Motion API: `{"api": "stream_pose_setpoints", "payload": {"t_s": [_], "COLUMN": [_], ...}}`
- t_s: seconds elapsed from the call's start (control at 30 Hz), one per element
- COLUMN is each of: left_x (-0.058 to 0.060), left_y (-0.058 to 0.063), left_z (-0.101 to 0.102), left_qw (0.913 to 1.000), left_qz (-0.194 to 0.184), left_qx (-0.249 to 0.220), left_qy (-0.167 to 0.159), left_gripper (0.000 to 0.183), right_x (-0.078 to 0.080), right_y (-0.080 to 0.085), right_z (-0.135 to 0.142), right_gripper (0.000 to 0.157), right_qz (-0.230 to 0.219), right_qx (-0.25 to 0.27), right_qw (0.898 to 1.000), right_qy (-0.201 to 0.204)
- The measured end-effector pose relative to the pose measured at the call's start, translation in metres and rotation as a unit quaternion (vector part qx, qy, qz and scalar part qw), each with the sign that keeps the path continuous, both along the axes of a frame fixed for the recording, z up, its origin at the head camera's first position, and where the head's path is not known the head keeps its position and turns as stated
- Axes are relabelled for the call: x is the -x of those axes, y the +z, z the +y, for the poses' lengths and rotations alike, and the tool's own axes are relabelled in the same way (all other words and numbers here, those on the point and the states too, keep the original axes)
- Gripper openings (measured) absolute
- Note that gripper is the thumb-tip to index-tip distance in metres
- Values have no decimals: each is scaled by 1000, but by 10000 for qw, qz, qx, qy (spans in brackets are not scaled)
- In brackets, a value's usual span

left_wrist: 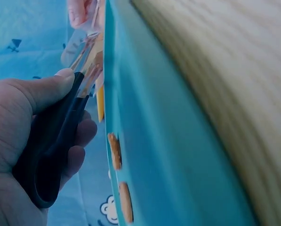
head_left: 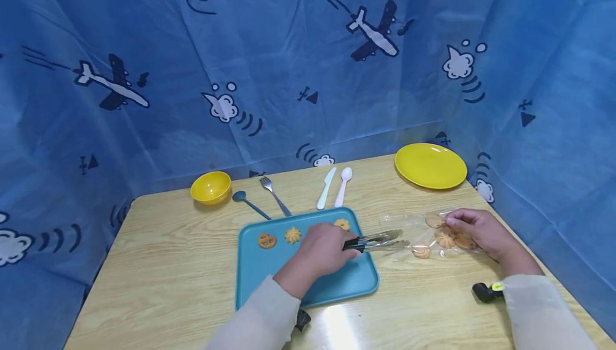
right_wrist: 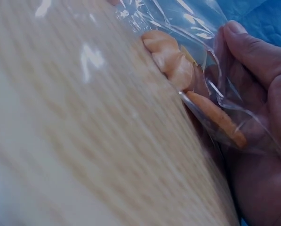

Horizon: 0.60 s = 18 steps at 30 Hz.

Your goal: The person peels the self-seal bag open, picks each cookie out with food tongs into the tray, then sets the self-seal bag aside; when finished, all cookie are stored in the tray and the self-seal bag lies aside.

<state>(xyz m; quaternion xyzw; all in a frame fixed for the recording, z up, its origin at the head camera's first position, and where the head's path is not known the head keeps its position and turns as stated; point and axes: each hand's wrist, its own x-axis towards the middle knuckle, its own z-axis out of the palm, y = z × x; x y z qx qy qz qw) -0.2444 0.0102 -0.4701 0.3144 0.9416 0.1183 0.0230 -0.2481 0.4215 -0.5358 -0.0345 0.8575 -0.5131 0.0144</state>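
Note:
My left hand (head_left: pixel 323 248) grips black-handled metal tongs (head_left: pixel 375 241) above the blue tray (head_left: pixel 262 283). Their tips point right and overlap the near end of a clear plastic bag (head_left: pixel 413 224); whether they are inside it I cannot tell. My right hand (head_left: pixel 483 235) pinches that bag by its far side. Several cookies lie in the bag, among them a swirled cookie (right_wrist: pixel 173 61) and a flat one (right_wrist: pixel 218 117). On the tray sit a pretzel-shaped cookie (head_left: pixel 267 241), a star-shaped cookie (head_left: pixel 292 235) and a pale round cookie (head_left: pixel 342 224), partly behind my left hand.
Behind the tray lie a dark spoon (head_left: pixel 250 204), a fork (head_left: pixel 276 196), a pale green knife (head_left: pixel 326 188) and a pinkish spoon (head_left: pixel 343 186). A yellow bowl (head_left: pixel 210 188) stands back left, a yellow plate (head_left: pixel 430 165) back right. Blue curtain (head_left: pixel 289 72) borders the table.

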Motion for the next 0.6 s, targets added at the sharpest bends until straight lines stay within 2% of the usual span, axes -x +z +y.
{"api": "stream_pose_setpoints", "payload": {"t_s": [0.23, 0.37, 0.6], "left_x": [3, 3, 2], "left_y": [-4, -3, 2], "left_z": [7, 6, 10], "left_qw": [9999, 9997, 9991], "left_qz": [-103, -168, -227], "left_qx": [-131, -134, -211], "left_qy": [-34, -66, -307], "left_gripper": [41, 42, 44], "right_x": [1, 2, 1], "right_y": [0, 0, 0], "right_z": [-1, -2, -1], "right_gripper": [35, 35, 36], "right_qz": [168, 202, 192], "right_qx": [-108, -149, -74], "right_qw": [9998, 9997, 9998], "right_qy": [3, 10, -48]}}
